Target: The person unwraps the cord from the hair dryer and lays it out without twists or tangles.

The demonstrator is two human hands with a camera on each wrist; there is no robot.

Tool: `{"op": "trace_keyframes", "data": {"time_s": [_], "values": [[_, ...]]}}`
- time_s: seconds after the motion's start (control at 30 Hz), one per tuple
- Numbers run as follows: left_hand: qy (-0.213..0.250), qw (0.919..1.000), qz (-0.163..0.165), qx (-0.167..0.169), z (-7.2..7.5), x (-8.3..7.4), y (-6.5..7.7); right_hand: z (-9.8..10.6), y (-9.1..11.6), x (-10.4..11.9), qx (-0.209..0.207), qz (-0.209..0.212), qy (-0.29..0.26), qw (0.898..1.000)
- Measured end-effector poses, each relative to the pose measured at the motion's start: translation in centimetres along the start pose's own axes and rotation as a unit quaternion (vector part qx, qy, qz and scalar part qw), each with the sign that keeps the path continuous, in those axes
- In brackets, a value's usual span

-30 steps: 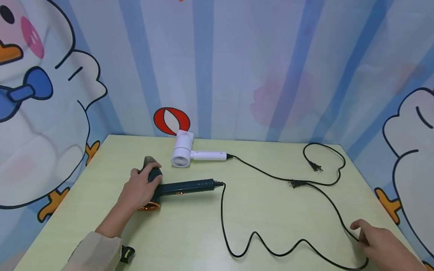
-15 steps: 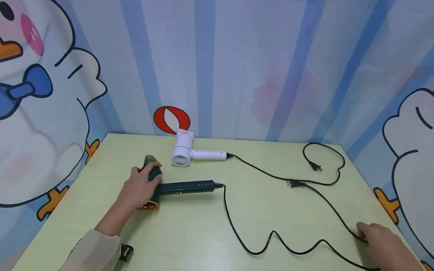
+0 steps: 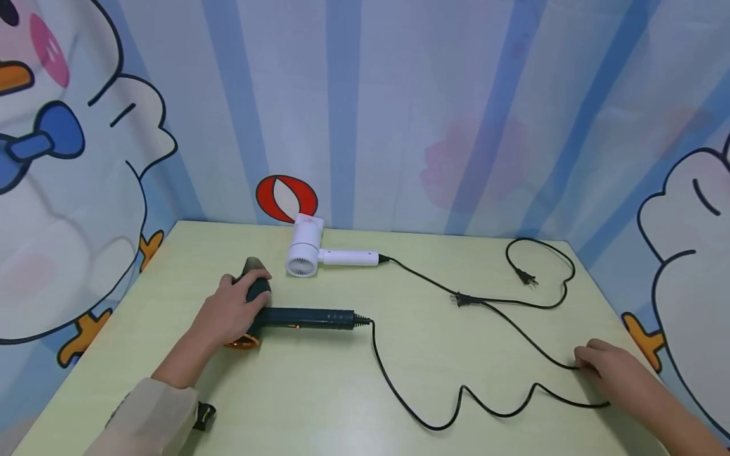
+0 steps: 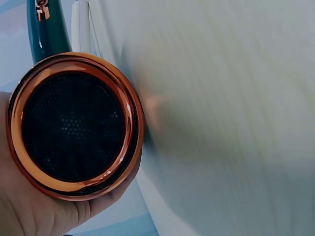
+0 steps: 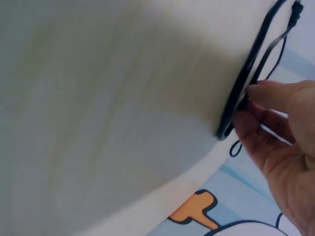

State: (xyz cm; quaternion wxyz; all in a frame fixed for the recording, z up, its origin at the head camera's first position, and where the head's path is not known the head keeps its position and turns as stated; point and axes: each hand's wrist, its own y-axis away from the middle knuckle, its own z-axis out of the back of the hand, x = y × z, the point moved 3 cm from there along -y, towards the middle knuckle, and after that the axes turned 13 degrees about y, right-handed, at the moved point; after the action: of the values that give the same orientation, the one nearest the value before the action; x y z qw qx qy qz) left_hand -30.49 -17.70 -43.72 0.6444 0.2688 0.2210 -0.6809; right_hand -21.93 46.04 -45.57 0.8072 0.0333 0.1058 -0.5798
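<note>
My left hand point(image 3: 228, 310) grips the head of a dark green hair dryer point(image 3: 308, 318) at the left of the table, its handle pointing right. In the left wrist view the dryer's copper-rimmed end point(image 4: 132, 123) faces the camera, with fingers wrapped behind it. My right hand point(image 3: 618, 373), near the table's right edge, pinches the black cord point(image 5: 241, 83) of this dryer between thumb and fingers. From the pinch the cord runs up to its plug point(image 3: 469, 299), which overlaps the cord of a white hair dryer point(image 3: 349, 258) lying farther back.
The white dryer's cord loops at the back right and ends in a second black plug point(image 3: 526, 277). A small black object point(image 3: 204, 416) sits by the left sleeve. A printed cartoon curtain point(image 3: 388, 114) stands behind the pale table point(image 3: 319, 392).
My right hand closed on the cord, then moved up and left with it. The dark dryer's plug slid left along the white dryer's cord. The left hand kept its grip.
</note>
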Motion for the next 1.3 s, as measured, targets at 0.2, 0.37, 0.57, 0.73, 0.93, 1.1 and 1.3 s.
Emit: {"op": "trace_keyframes", "data": {"time_s": [0.2,0.37,0.57,0.73,0.93,1.1,1.3], "values": [[-0.008,0.9999,-0.007,0.010,0.0,0.2,-0.2,0.4,-2.0,0.9,-0.034,0.050,-0.015,0.998],[-0.029,0.9992,-0.021,0.018,0.1,0.5,-0.4,0.8,-3.7,2.1,-0.057,0.089,-0.026,0.994],[-0.067,0.9970,-0.022,0.030,0.3,0.7,-0.7,1.1,-5.5,3.4,-0.065,0.121,-0.050,0.989],[-0.075,0.9962,-0.016,0.041,0.4,0.6,-0.8,1.3,-6.8,4.4,-0.056,0.132,-0.061,0.988],[-0.081,0.9956,-0.004,0.047,0.4,0.8,-1.0,1.2,-7.2,5.1,-0.060,0.105,-0.053,0.991],[-0.084,0.9951,0.002,0.051,0.3,0.8,-1.1,1.8,-6.1,6.0,-0.057,0.046,-0.047,0.996],[-0.089,0.9947,0.001,0.052,0.3,0.4,-1.4,3.2,-3.9,7.8,-0.028,-0.023,-0.039,0.999]]}}
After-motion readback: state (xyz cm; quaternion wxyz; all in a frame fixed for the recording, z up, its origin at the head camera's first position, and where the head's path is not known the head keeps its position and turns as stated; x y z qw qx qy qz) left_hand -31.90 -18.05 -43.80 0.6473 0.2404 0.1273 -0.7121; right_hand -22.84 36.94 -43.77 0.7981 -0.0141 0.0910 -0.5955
